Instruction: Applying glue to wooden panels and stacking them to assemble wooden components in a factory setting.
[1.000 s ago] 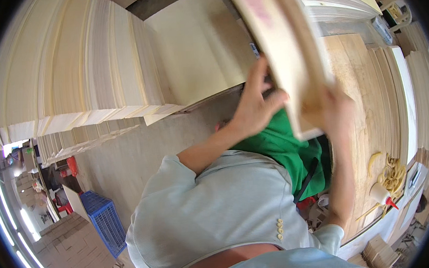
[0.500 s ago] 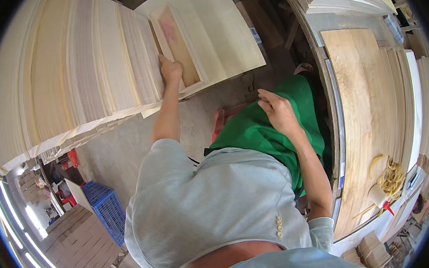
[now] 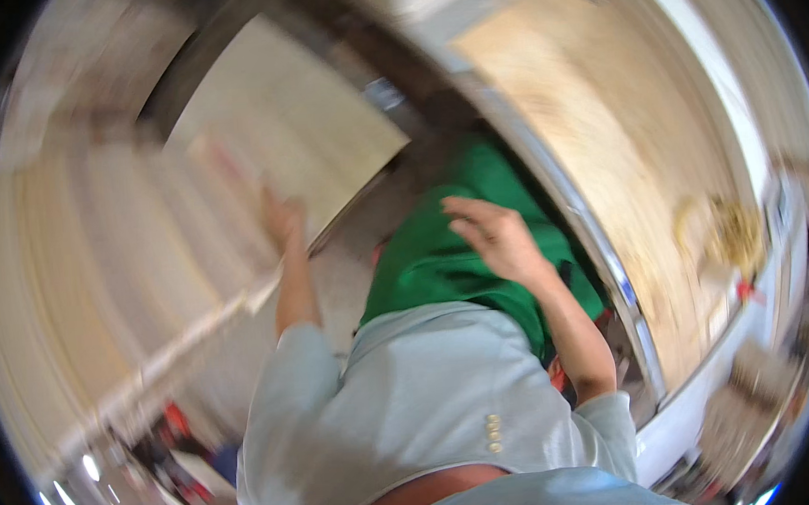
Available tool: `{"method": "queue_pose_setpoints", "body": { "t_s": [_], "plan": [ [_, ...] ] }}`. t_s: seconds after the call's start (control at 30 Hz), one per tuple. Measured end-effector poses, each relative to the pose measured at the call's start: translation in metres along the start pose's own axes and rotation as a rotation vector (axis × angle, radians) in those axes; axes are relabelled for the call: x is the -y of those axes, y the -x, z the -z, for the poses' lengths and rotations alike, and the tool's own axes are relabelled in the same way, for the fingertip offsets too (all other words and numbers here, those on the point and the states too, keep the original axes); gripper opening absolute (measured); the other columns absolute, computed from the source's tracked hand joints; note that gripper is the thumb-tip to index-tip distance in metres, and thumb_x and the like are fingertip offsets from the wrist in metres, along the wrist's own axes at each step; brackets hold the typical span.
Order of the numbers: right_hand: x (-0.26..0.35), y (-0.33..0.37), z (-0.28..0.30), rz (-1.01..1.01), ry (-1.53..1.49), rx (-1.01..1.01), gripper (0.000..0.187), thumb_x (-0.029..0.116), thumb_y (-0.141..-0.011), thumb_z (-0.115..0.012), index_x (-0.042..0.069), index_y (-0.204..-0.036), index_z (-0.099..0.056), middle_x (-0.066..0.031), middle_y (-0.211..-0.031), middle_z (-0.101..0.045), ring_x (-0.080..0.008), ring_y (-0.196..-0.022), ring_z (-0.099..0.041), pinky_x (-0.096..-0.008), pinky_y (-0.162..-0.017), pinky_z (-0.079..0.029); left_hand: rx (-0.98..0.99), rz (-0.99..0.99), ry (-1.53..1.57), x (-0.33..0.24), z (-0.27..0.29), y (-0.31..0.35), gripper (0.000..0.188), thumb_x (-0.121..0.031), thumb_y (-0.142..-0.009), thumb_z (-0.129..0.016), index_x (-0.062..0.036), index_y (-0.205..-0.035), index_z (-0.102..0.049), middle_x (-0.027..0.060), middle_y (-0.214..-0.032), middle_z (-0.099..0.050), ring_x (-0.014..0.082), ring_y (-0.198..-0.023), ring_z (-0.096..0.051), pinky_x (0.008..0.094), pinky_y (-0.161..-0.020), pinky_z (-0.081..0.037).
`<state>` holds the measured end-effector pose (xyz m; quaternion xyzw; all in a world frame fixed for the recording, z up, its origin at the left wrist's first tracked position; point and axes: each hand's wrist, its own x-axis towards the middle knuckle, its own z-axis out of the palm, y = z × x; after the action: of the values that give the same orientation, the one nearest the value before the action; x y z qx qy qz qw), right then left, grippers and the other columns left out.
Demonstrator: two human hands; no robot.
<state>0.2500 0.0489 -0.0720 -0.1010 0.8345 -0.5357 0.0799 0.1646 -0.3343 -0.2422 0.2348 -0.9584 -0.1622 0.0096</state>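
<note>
Wooden piece [image 3: 221, 162] w/ pink mark, blurred, at R end of panel row [image 3: 118, 261], by pale board [image 3: 294, 111]. L hand [image 3: 282, 220] at its near end, smeared; can't tell how far open or if gripping. R hand [image 3: 504, 244] over green apron [image 3: 415, 266], fingers loosely spread, nothing held. Tan board [image 3: 583, 149] off to R, w/ yellow bands [image 3: 737, 235] nr white bottle [image 3: 718, 280].

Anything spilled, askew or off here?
No spill or damage shows, though blur hides fine detail. The one untidy spot is at the right: a loose tangle of yellowish bands beside a red-tipped white bottle, messy against the flat wooden board.
</note>
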Motion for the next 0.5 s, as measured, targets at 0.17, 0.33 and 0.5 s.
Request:
{"method": "queue_pose_setpoints", "body": {
  "t_s": [0.17,0.33,0.5],
  "plan": [
    [0.007,0.024,0.047,-0.062,-0.037,-0.128,0.028,0.013,-0.090,-0.060,-0.001,-0.115,-0.062,-0.0185,-0.109,-0.066,-0.0346,-0.099,-0.063,-0.0412,-0.087,-0.051,0.027,0.029,-0.079,-0.032,0.027,0.018,0.075,-0.009,-0.084,-0.064,-0.0011,-0.148,-0.026,0.0243,-0.148,-0.034,0.0377,-0.134,-0.037,0.0392,-0.112,-0.030],
    [0.015,0.087,0.143,-0.242,0.065,-0.835,0.027,0.013,-0.092,-0.060,0.001,-0.115,-0.062,-0.0145,-0.104,-0.069,-0.0246,-0.095,-0.066,-0.0334,-0.082,-0.052,-0.150,-0.536,0.443,-0.135,0.087,0.020,0.042,-0.008,-0.094,-0.054,0.0066,-0.133,-0.046,0.0237,-0.130,-0.052,0.0344,-0.118,-0.054,0.0390,-0.102,-0.044],
    [-0.015,0.132,0.271,-0.129,0.392,-1.501,0.025,0.020,-0.091,-0.059,0.004,-0.108,-0.066,-0.0147,-0.098,-0.069,-0.0286,-0.083,-0.067,-0.0369,-0.073,-0.052,0.401,-0.899,0.914,-0.344,0.145,0.077,0.035,-0.005,-0.095,-0.055,0.0070,-0.128,-0.051,0.0193,-0.119,-0.060,0.0259,-0.111,-0.059,0.0345,-0.098,-0.047]
  ]
}}
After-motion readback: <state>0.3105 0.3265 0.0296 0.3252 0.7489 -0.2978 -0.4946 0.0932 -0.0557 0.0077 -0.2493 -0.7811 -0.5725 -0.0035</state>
